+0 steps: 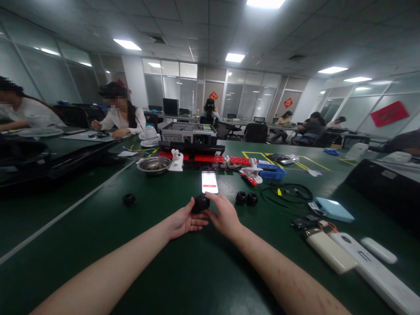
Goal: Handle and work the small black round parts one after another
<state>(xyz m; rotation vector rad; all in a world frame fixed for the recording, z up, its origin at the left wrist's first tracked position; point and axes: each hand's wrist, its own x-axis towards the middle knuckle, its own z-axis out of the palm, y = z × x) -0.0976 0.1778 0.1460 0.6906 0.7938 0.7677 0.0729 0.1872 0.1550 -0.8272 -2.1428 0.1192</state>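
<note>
Between both hands is a round black part (201, 204), too small to tell its exact kind. My left hand (185, 222) grips it from the left and below, thumb on its side. From the right, my right hand (225, 215) closes its fingers on the same part. Just beyond them lies a phone (209, 182) with a lit white screen. Two similar black parts, one (240, 198) beside another (252, 199), sit right of my right hand. Another black part (129, 199) stands alone at the left.
Farther back are a metal bowl (154, 165), a white stand (176, 160), a blue tray (271, 171) and an open metal case (188, 133). To the right lie a coiled black cable (287, 192), a light-blue box (334, 209) and a cream power bank (330, 250). Several people sit around.
</note>
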